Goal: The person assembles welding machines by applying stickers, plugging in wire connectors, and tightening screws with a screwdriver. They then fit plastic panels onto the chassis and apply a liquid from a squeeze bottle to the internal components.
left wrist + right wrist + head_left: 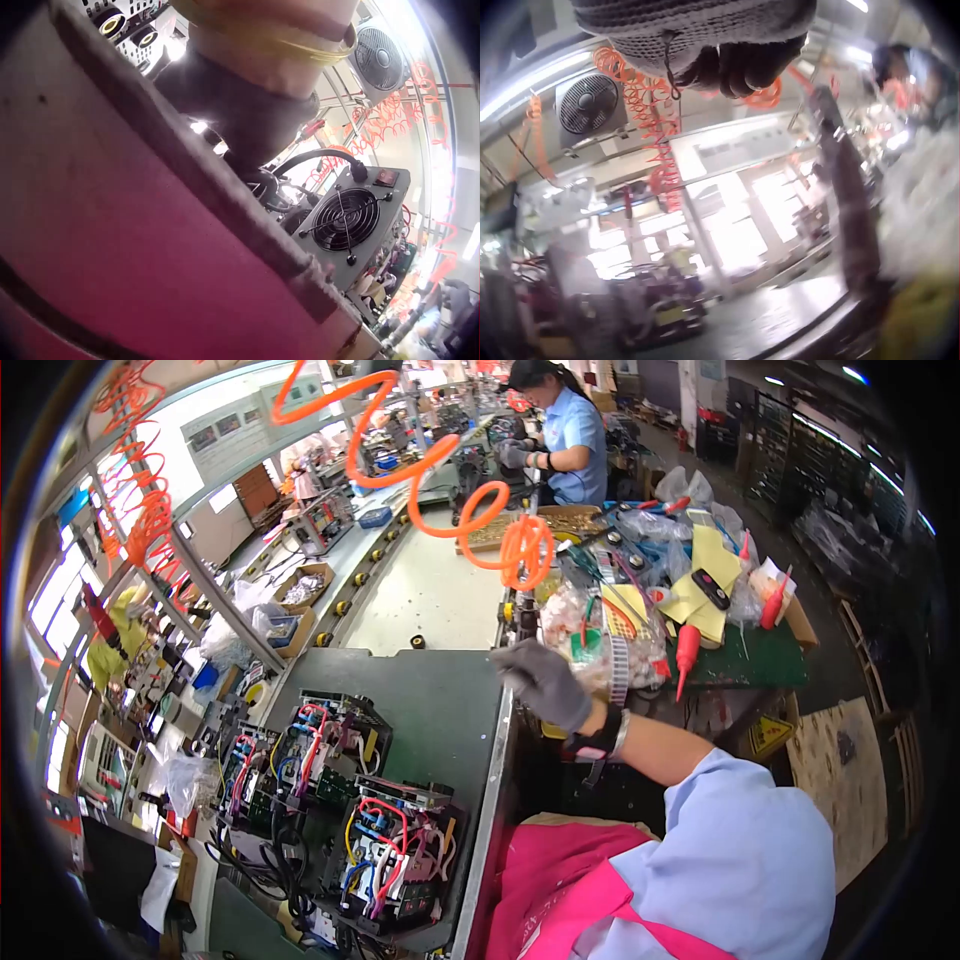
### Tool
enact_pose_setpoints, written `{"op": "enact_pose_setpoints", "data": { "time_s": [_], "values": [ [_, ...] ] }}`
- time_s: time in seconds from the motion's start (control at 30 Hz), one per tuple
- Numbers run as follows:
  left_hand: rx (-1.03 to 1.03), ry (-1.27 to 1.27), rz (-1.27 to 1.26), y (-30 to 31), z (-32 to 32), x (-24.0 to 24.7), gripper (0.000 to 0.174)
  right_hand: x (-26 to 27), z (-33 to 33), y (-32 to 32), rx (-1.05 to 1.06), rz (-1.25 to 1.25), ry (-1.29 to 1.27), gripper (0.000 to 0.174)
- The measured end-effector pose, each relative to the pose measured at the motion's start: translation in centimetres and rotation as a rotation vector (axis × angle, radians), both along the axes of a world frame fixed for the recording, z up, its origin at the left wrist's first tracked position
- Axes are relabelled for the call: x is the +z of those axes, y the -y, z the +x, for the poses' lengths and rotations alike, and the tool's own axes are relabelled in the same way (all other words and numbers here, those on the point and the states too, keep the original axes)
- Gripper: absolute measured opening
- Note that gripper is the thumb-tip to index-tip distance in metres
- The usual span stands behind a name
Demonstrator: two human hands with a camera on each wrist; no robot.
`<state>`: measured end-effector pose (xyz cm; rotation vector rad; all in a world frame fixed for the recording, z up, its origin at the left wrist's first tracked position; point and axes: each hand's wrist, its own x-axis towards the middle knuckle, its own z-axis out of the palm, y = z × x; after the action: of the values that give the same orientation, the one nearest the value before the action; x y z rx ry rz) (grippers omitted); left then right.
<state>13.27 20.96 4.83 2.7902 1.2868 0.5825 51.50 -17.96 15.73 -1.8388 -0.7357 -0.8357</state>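
My right hand (545,682), in a grey knit glove, is raised over the metal edge of the bench, next to the cluttered side table. Its fingers are loosely bent in the right wrist view, with nothing seen in them. Outside the head view, my left arm (270,64) crosses the top of the left wrist view, a yellow band round it; below it is a dark, blurred area where I cannot tell how the fingers lie. Nearby stands a grey metal unit (345,217) with a fan grille and red switch. Several open electronic units (390,860) with coloured wires sit on the dark green board (430,700).
An orange coiled hose (430,470) hangs over the line. The side table (740,660) bears bags, yellow papers, red squeeze bottles (687,650) and a roll of labels. Another person (575,440) works further along. Black cables (280,860) trail beside the units.
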Motion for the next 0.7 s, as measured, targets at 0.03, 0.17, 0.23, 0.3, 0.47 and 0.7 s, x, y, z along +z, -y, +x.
{"op": "enact_pose_setpoints", "data": {
  "time_s": [0.03, 0.17, 0.23, 0.3, 0.47, 0.7],
  "values": [
    [-0.009, 0.014, 0.038, -1.1, -0.3, -1.2, 0.051, 1.0, 0.0, -2.1, 0.086, 0.024, 0.016, 0.023],
    [-0.014, 0.2, -0.311, -1.4, 0.8, 0.9, 0.043, 2.5, 3.6, -9.1, 0.271, -0.112, -0.06, 0.03],
    [0.069, 0.337, -0.268, -1.5, -0.2, -0.9, 0.04, 4.5, 4.2, -11.9, 0.442, -0.23, -0.164, 0.037],
    [0.032, 0.232, -0.111, -1.1, -0.4, -0.1, 0.044, 7.6, 2.0, -14.6, 0.553, -0.411, -0.128, 0.045],
    [0.112, 0.072, -0.045, -0.4, -0.4, -0.4, 0.056, 7.4, -2.2, -18.3, 0.666, -0.67, 0.115, 0.038],
    [0.087, -0.024, -0.065, -1.0, -0.9, -0.4, 0.058, 7.5, -4.2, -19.0, 0.659, -0.774, 0.083, 0.03]
  ]
}}
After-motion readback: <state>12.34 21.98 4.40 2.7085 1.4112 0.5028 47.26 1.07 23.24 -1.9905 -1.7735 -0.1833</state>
